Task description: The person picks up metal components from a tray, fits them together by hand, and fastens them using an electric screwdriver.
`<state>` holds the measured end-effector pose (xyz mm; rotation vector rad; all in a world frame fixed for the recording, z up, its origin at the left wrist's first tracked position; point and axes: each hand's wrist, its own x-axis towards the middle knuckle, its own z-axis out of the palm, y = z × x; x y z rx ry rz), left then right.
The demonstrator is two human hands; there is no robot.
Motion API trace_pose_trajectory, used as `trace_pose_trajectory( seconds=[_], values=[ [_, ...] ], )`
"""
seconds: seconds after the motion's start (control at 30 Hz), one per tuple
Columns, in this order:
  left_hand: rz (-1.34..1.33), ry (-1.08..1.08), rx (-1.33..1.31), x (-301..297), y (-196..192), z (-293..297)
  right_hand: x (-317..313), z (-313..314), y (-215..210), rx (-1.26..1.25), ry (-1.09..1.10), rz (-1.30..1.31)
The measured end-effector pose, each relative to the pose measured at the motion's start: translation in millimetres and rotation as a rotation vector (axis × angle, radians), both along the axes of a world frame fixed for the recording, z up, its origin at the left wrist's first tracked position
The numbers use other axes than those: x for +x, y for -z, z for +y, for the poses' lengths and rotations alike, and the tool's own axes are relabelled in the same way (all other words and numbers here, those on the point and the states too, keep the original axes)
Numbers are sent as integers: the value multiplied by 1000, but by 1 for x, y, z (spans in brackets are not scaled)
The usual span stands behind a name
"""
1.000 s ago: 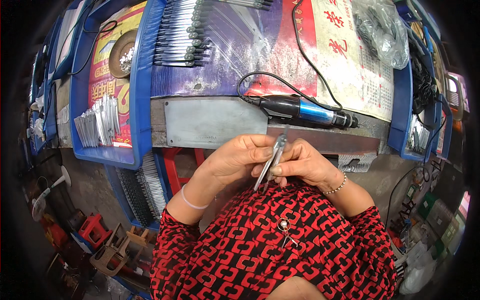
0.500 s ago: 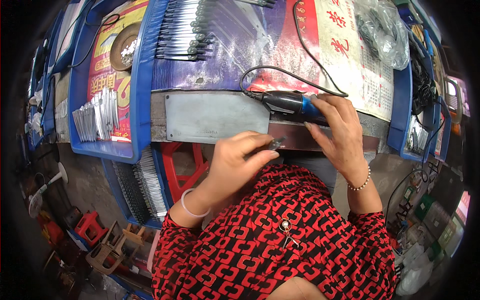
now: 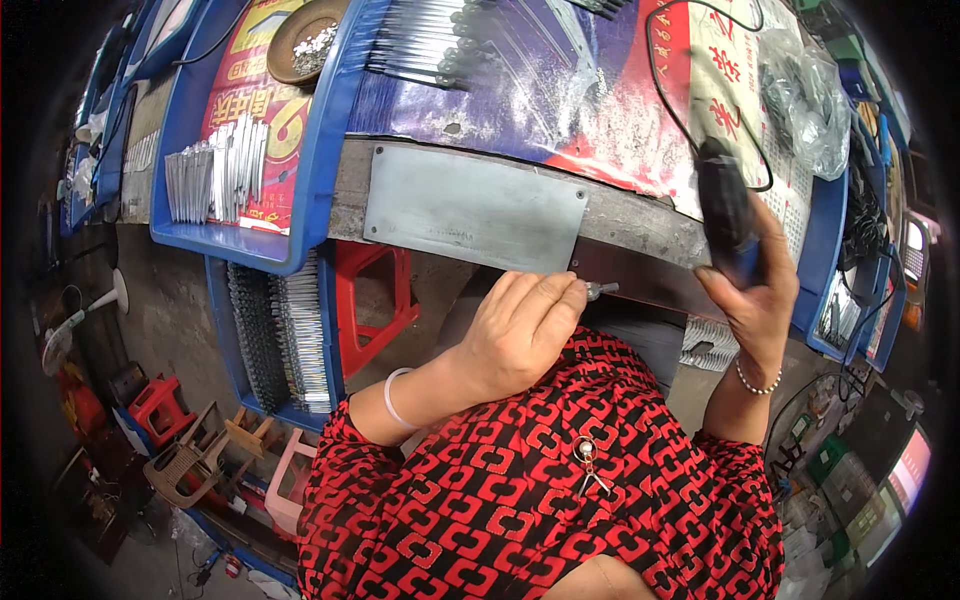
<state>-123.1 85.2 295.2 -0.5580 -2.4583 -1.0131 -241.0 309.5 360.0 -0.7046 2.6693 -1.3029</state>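
Tabletop (image 3: 640,222) is biggest, w/ a grey metal plate (image 3: 475,210) screwed at its nr edge, prob. as a hard, flat work spot. Blue tray (image 3: 330,140) sits L of plate, prob. so stock is in easy reach. Row of slim rods (image 3: 415,40) lies beyond plate, side by side, likely for tidiness. R hand (image 3: 768,290), R of plate, grips a black-&-blue power driver (image 3: 728,205), a bit blurred, cord end up; holding it round the body prob. gives control. Tip's hidden. Brown bowl (image 3: 288,62), in tray, is far L of plate. Flat metal strips (image 3: 215,175), also L of plate, stand bunched in tray, walls prob. keeping them together. L hand (image 3: 525,330), just below plate's nr R corner, is curled round a small metal pc (image 3: 603,290), only its end showing; fingers wrap close, likely for steadiness. Tiny bright bits (image 3: 315,50) fill bowl, prob. b/c they'd scatter.
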Motion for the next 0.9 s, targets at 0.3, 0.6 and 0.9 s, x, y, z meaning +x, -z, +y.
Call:
trace_pose_trajectory(
  seconds=[0.3, 0.6, 0.9],
  values=[
    [-514, -30, 432, 9, 7, 13, 37, -10, -16, -915, 23, -486],
    [-1269, 30, 1265, 18, 13, 32, 54, -24, -15, -1022, -217, -123],
    [-1317, -71, 1511, 15, 27, 45, 44, -48, -1, -805, -562, 44]
  ],
)
